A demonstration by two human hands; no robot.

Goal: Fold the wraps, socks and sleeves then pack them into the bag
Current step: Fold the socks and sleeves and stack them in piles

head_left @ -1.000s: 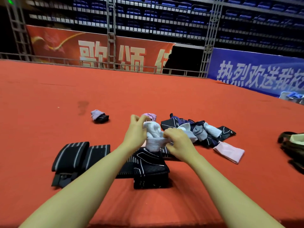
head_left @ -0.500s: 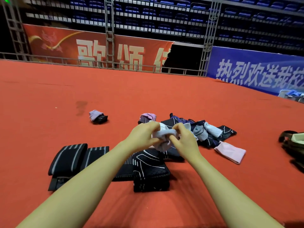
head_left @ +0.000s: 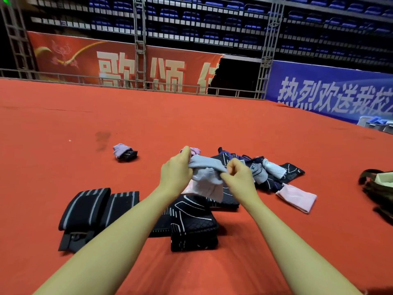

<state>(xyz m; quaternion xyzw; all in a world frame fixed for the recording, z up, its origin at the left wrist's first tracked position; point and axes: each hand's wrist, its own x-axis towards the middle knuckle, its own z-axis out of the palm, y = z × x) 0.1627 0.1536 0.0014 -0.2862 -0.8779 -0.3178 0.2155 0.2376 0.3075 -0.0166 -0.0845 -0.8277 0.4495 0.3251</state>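
Above the red carpet my left hand (head_left: pixel 175 173) and my right hand (head_left: pixel 239 177) each pinch one end of a pale grey-white sock (head_left: pixel 207 175), stretched between them with its lower part hanging. Under my arms lie folded black wraps with grey stripes (head_left: pixel 93 207) and a folded black quilted sleeve (head_left: pixel 193 228). Behind my right hand sits a loose pile of dark sleeves and light socks (head_left: pixel 270 173). A folded pink piece (head_left: pixel 296 198) lies to the right. A rolled lilac-and-black sock bundle (head_left: pixel 124 152) rests apart at the left. The bag (head_left: pixel 376 186) shows at the right edge.
A pink sock bundle (head_left: pixel 194 150) peeks out behind my left hand. The red carpet (head_left: pixel 63 128) stretches wide on all sides. Metal railing and truss (head_left: pixel 138 81) edge the far side, with red and blue banners behind.
My hands have drawn apart and risen slightly, pulling the sock's cuff out wide between them where it was bunched before.
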